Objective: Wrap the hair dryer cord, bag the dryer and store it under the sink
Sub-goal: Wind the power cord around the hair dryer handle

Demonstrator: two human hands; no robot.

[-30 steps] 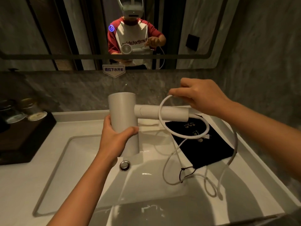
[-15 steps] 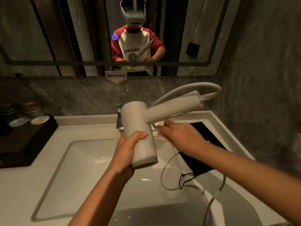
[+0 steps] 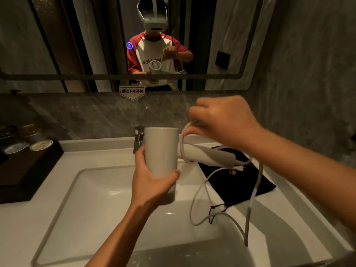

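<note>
White plastic forms the dryer (image 3: 160, 151), which we hold above the sink (image 3: 81, 199) with its barrel upright and its handle pointing right. Our left hand (image 3: 152, 182) closes around the lower barrel, thumb on the near side. We judge this grip keeps the handle level and steady, so that the cord (image 3: 194, 201) can be laid around it.

Our right hand (image 3: 225, 122) is above the handle, just right of the barrel. Its fingers pinch the cord and lift a loop over the handle where it meets the barrel. At least one turn lies there; the exact number cannot be told. Most of the cord hangs slack below the handle, over the sink's right side, so we judge the wrapping is at an early stage.

One black bag (image 3: 248, 182) lies flat on the counter right of the sink, under the handle, drawstring toward us. It is presumably kept close for bagging.

Count: one dryer, one cord, one bag, two hands.
</note>
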